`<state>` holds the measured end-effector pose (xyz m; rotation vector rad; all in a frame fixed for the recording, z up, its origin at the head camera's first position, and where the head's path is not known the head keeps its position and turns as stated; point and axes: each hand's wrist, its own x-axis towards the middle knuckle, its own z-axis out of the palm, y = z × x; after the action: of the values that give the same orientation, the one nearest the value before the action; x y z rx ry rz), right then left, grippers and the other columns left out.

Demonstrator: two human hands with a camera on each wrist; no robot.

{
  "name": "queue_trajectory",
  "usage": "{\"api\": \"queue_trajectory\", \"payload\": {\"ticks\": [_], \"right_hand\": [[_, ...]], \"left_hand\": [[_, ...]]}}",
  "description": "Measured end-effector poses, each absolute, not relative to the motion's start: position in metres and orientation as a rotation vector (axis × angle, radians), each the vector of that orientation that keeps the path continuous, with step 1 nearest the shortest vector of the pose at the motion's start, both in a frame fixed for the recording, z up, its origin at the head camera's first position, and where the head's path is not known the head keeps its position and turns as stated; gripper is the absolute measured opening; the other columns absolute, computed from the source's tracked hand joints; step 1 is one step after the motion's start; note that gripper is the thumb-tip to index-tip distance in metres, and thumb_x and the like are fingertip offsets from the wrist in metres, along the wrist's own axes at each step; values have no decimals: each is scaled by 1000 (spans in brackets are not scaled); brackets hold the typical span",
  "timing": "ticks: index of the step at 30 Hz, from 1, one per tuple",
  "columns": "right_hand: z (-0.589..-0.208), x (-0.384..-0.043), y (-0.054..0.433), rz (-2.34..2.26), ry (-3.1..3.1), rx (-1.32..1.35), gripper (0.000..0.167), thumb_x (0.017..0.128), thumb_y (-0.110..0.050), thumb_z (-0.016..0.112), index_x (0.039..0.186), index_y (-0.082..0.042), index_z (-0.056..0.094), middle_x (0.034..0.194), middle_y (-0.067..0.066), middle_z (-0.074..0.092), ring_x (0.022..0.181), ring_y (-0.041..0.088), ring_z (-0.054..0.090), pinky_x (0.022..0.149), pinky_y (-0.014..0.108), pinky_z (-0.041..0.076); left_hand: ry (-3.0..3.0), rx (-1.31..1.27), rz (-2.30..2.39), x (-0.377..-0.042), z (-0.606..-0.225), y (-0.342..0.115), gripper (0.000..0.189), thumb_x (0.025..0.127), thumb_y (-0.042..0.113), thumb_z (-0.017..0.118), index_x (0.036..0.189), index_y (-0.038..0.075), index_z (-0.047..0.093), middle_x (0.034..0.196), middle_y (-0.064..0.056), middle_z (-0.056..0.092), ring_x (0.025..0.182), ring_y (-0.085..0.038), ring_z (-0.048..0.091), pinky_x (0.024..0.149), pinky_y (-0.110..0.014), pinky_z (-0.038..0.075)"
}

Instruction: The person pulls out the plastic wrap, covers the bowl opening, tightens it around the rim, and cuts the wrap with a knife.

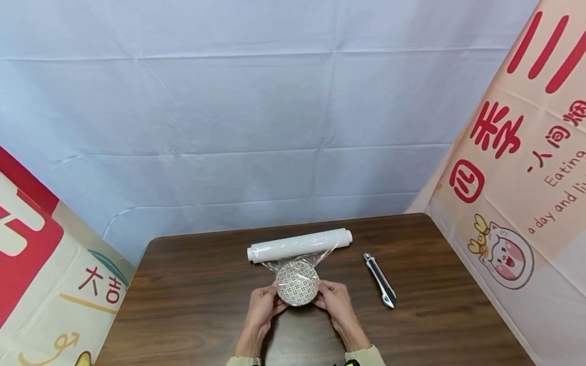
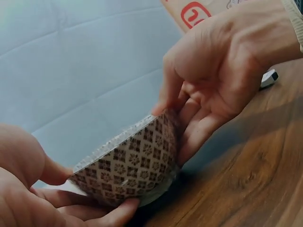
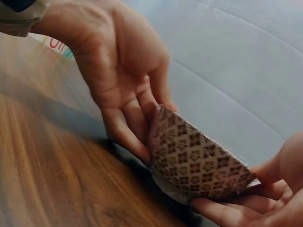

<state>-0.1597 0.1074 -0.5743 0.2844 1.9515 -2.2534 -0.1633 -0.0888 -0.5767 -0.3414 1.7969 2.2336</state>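
Note:
Between both hands is a patterned bowl [image 1: 297, 284], with clear cling film [image 1: 316, 258] drawn over its top. The film reaches back to a white roll of cling film [image 1: 299, 245] lying behind the bowl. My left hand [image 1: 263, 307] grips the bowl's left side, thumb at the rim and fingers spread under the side. On the opposite side my right hand [image 1: 336, 302] holds it the same way. Dark diamond motifs cover the bowl's outer wall [image 2: 132, 163] in the left wrist view. The bowl's base [image 3: 173, 190] shows pale below the pattern in the right wrist view.
A utility knife [image 1: 380, 280] lies on the brown wooden table [image 1: 197, 284], right of the right hand. A pale cloth backdrop [image 1: 229, 127] hangs behind the table. Printed cloths [image 1: 517, 213] flank it on both sides.

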Motion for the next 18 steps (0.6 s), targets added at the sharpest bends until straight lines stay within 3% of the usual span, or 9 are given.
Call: {"api": "queue_trajectory", "payload": {"ticks": [8,18], "right_hand": [[-574,-159,114,-2229,1919,298,39,108,-8,53,130,24,58,123,38,69,107,30,74,85,35,65],[-573,-161,122,-2129,2023,260,38,107,-12,59,127,21,62,116,34,74,100,27,78,87,40,65]], "left_hand": [[2045,-337,2095,-160,-570,-83,46,113,19,44,124,-22,62,103,-22,73,84,-14,71,78,-30,65],[2042,-298,2024,-159,-570,-90,49,113,26,45,126,-19,61,104,-17,71,82,-12,70,80,-32,65]]}}
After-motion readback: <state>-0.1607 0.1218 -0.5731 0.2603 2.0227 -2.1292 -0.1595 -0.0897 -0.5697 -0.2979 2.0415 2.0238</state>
